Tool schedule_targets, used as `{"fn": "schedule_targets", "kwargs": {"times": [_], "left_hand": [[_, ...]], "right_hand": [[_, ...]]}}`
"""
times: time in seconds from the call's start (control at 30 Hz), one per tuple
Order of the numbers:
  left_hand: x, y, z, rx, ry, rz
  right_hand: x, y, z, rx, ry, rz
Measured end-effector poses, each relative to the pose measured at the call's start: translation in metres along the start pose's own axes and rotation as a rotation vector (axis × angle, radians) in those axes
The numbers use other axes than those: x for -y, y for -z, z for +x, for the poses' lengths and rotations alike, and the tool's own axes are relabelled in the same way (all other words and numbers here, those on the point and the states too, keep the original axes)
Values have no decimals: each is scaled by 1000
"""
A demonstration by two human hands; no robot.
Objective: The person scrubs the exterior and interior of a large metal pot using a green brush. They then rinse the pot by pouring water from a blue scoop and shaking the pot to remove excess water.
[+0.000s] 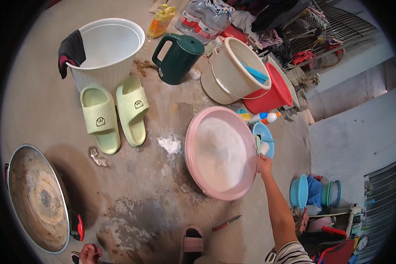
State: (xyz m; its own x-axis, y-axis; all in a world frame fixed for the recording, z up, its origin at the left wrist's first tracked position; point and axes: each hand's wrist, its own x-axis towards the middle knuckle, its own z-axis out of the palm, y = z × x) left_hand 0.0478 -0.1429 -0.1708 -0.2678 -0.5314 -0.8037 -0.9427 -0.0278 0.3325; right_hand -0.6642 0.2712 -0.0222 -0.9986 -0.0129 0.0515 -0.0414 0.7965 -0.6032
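Note:
My right hand (264, 164) is at the right rim of a pink plastic basin (188, 145) and beside a small blue bowl (267, 130). Its fingers pinch the lower end of a slim pale green utensil (258, 145); what kind it is stays unclear. Cloudy water with white foam (222, 151) fills much of the basin. A rounded white thing (264, 149) lies in the blue bowl. Low on the left, my left hand (90, 253) has its fingers curled in, with nothing visible in them. A wide metal pan (46, 194) leans near it.
Light green slippers (100, 122) lean against a white bucket (105, 72). A dark green jug (180, 59), a beige bucket (221, 79) and a red bucket (264, 100) stand beyond the basin. A knife (226, 223) lies on the floor near my pink slipper (193, 244).

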Motion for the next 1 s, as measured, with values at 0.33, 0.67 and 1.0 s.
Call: {"fn": "schedule_targets", "kwargs": {"times": [0.33,0.67,1.0], "left_hand": [[16,2,0,-384,-649,359],[71,-26,34,14,-160,-945],[25,-6,4,-88,-120,-331]], "right_hand": [[14,50,-227,143,-356,379],[110,7,-310,430,46,279],[-62,41,-365,399,130,-131]]}}
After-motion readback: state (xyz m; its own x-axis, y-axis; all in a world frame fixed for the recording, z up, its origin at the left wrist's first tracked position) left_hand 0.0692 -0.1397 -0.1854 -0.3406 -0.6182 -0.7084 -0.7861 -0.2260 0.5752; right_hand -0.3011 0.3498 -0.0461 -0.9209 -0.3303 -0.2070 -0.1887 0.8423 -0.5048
